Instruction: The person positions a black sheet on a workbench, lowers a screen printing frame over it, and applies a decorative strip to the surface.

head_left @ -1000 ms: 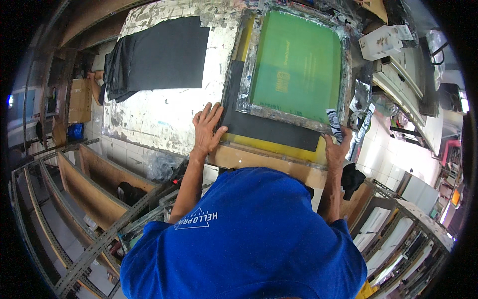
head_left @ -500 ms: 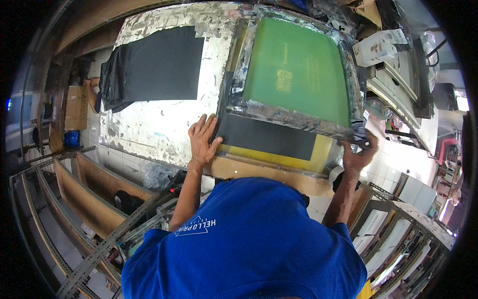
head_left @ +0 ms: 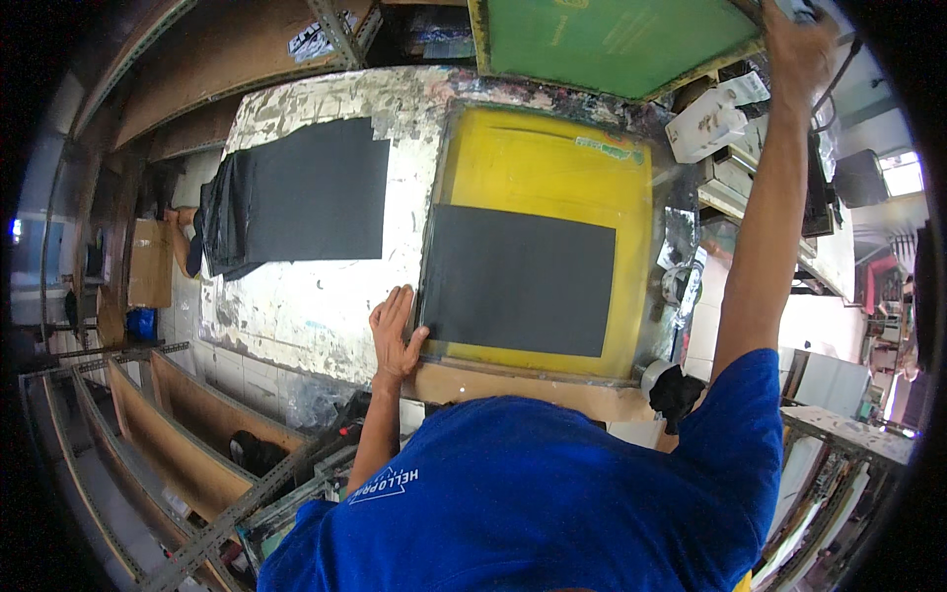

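My right hand [head_left: 804, 54] is raised high at the far right, its fingers closed round the corner of a screen printing frame [head_left: 617, 44] with green mesh. That frame stands tilted up at the far edge, partly cut off by the picture's rim. Beneath it, a black sheet [head_left: 523, 281] lies flat on a yellow printing board [head_left: 547, 163]. My left hand [head_left: 395, 335] rests with fingers stretched on the white, paint-worn table [head_left: 306, 306], its thumb by the board's left edge. A pile of black sheets [head_left: 316, 197] lies further left.
Beyond the board's right side are a white box [head_left: 705, 128] and stacked panels. A white cup-like thing with black cloth [head_left: 676, 395] sits near the front right corner. Metal-framed wooden shelves [head_left: 187, 424] stand at lower left. Another person's limb [head_left: 182, 242] shows at far left.
My right hand has lifted the screen printing frame up and away, uncovering the yellow board and the whole black sheet. My left hand has stayed by the board's left edge.
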### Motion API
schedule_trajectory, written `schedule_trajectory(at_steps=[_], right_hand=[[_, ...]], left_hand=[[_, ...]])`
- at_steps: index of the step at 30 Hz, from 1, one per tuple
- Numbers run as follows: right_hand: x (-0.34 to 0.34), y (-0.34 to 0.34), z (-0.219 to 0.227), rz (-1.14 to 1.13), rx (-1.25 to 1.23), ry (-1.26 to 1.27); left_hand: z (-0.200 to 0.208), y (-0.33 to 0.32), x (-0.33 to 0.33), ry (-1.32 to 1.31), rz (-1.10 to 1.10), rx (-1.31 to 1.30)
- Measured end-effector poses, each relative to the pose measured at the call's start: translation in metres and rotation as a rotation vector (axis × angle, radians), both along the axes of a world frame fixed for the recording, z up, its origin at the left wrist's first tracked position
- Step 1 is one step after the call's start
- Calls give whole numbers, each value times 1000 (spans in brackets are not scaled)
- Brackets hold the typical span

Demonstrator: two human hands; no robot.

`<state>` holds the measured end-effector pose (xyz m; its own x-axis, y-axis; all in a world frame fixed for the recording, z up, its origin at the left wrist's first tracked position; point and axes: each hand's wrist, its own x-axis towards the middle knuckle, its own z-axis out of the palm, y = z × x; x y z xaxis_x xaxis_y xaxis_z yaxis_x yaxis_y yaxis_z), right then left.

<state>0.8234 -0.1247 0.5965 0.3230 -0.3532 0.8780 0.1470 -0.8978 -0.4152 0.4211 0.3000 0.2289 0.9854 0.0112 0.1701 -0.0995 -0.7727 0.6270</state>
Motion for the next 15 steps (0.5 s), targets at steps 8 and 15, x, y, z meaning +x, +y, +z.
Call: schedule_trajectory(at_steps=[8, 15], right_hand=[[118, -8, 7, 63, -145, -58], [128, 4, -3, 187, -45, 126]], left_hand=[[-1, -1, -1, -5, 13, 8], [4, -1, -4, 17, 29, -6]])
